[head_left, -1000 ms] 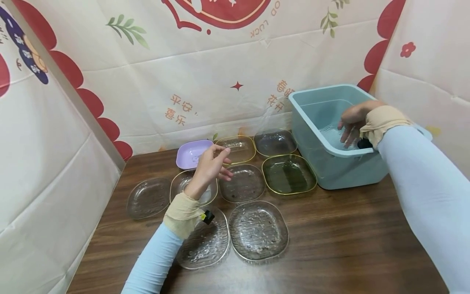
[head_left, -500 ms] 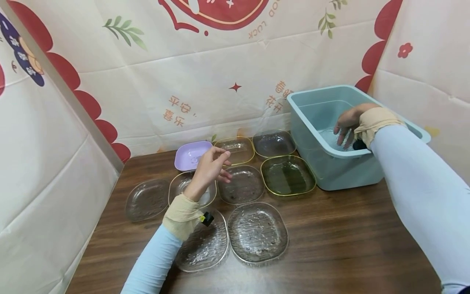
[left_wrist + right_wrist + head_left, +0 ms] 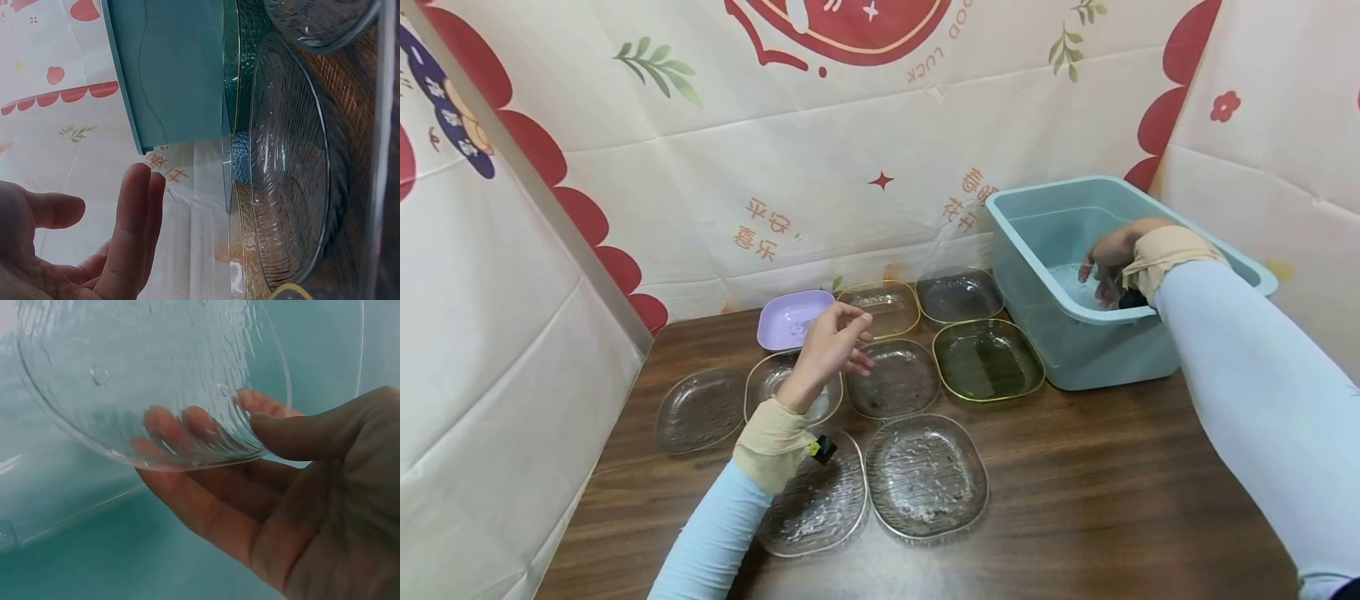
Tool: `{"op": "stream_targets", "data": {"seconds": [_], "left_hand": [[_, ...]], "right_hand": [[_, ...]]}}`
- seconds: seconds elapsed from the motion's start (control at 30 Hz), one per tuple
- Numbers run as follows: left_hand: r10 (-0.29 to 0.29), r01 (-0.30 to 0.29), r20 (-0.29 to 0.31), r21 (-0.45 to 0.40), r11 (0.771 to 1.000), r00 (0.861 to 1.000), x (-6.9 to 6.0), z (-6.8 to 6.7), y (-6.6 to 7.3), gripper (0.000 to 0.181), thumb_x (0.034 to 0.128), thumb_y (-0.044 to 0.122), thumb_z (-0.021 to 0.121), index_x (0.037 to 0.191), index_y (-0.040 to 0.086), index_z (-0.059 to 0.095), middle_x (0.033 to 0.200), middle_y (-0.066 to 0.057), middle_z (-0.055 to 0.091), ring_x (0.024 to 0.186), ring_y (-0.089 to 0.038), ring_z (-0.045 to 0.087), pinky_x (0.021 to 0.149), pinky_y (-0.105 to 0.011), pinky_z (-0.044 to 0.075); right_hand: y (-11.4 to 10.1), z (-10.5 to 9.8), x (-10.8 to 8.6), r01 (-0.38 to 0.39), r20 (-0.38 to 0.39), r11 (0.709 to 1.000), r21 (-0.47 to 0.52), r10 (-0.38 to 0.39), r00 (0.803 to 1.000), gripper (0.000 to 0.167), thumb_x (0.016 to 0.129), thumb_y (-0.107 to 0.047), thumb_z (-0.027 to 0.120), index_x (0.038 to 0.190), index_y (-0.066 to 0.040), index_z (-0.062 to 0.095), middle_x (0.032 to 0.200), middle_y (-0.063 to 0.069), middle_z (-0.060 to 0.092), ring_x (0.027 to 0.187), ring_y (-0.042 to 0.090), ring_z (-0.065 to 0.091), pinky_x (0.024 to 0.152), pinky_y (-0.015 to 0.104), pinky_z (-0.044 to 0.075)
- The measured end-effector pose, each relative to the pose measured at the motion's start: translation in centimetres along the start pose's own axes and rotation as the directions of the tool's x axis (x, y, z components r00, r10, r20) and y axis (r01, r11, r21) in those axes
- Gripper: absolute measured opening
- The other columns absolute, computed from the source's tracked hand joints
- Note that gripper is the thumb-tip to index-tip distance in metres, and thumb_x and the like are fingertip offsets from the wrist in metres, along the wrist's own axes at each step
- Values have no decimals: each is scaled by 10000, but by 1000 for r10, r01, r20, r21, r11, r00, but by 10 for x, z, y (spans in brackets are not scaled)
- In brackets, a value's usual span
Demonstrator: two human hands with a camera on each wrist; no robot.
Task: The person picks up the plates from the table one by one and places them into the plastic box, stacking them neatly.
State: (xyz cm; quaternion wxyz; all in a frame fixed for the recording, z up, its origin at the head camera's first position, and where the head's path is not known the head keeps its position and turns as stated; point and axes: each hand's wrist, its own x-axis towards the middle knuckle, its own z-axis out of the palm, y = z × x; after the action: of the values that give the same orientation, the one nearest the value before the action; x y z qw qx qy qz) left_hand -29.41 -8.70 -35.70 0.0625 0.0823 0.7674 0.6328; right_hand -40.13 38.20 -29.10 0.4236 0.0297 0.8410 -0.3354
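Inside the blue-green bin [image 3: 1097,358], my right hand [image 3: 1116,250] reaches down past the near rim. The right wrist view shows that hand [image 3: 312,487] gripping the edge of a clear ribbed plate [image 3: 144,381], thumb on one face and fingers behind the other. My left hand [image 3: 831,350] hovers over the plates, holding nothing, its fingers loosely bent. Below it lie a gold-rimmed clear dish [image 3: 767,379] and a greyish clear plate [image 3: 893,379]. In the left wrist view the left hand [image 3: 106,250] has thumb and fingers apart.
Around them on the wooden table [image 3: 1075,500] stand a purple dish [image 3: 788,321], an amber dish [image 3: 887,307], a dark bluish dish [image 3: 958,296], a green dish [image 3: 988,360], and clear plates at left [image 3: 700,410] and front [image 3: 927,475]. A printed cloth [image 3: 820,150] hangs behind.
My right hand has shifted slightly left and lower inside the bin. The left hand has stayed nearly still, and the dishes on the table have not moved.
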Motion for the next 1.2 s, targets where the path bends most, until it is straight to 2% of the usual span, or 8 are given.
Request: {"op": "stream_targets", "data": {"seconds": [0.2, 0.37, 0.47, 0.53, 0.7, 0.9, 1.07, 1.2], "left_hand": [[5, -5, 3, 7, 1000, 1000, 0, 1, 0, 307, 1051, 231, 577, 1272, 19, 554, 1190, -366, 634, 545, -250, 703, 593, -479, 662], [12, -12, 2, 19, 1000, 1000, 0, 1, 2, 317, 1051, 241, 577, 1276, 19, 551, 1198, -366, 630, 541, -230, 702, 613, -499, 662], [14, -14, 5, 28, 1000, 1000, 0, 1, 2, 313, 1052, 235, 577, 1270, 12, 550, 1187, -358, 638, 544, -230, 703, 606, -493, 662], [12, -12, 5, 35, 999, 1000, -1, 0, 2, 299, 1052, 228, 579, 1260, 15, 554, 1178, -351, 647, 554, -258, 710, 587, -472, 661], [11, -12, 7, 48, 999, 1000, -1, 1, 0, 290, 1049, 227, 584, 1253, 21, 561, 1178, -359, 649, 592, -325, 728, 534, -387, 650], [4, -4, 6, 41, 999, 1000, -1, 2, 0, 304, 1044, 236, 586, 1258, 22, 552, 1183, -365, 643, 560, -256, 711, 538, -379, 650], [1, -1, 2, 45, 999, 1000, -2, 2, 0, 304, 1042, 234, 590, 1255, 21, 553, 1175, -358, 643, 552, -243, 704, 533, -383, 648], [-4, 4, 4, 57, 998, 1000, -1, 2, -2, 307, 1043, 246, 593, 1254, 26, 555, 1162, -331, 647, 551, -230, 700, 539, -387, 649]], "right_hand": [[2, 1, -2, 10, -6, 1000, 7, -10, 1000, 369, 1080, -33, 337, 1404, 142, 338, 986, 161, 672, 890, 232, 750, 886, 373, 633], [3, 1, -8, -45, -5, 999, -4, 45, 999, 528, 1094, -199, 394, 1450, 177, 291, 1164, 216, 670, 1049, 251, 713, 951, 392, 583], [4, 0, -9, -79, -3, 997, -13, 79, 997, 631, 1085, -251, 420, 1510, 172, 221, 1248, 236, 660, 1127, 274, 671, 969, 397, 551], [4, 0, -7, -76, -4, 997, -27, 76, 997, 684, 1083, -260, 440, 1540, 160, 152, 1272, 269, 637, 1147, 300, 664, 968, 402, 539], [8, -1, -2, -82, -14, 994, -66, 81, 997, 720, 1079, -273, 454, 1553, 147, 111, 1308, 362, 554, 1120, 342, 675, 953, 427, 550], [8, -3, -3, -78, 2, 994, -73, 78, 997, 754, 1081, -312, 452, 1557, 162, 111, 1454, 428, 441, 1294, 432, 589, 1077, 514, 530], [6, -1, -5, -75, -1, 989, -126, 76, 997, 756, 1083, -341, 455, 1527, 201, 172, 1417, 434, 474, 1224, 386, 635, 1053, 494, 540], [5, -1, -7, -90, -17, 989, -114, 89, 996, 789, 1067, -366, 491, 1550, 166, 165, 1426, 427, 478, 1177, 344, 659, 1009, 481, 555]]}}
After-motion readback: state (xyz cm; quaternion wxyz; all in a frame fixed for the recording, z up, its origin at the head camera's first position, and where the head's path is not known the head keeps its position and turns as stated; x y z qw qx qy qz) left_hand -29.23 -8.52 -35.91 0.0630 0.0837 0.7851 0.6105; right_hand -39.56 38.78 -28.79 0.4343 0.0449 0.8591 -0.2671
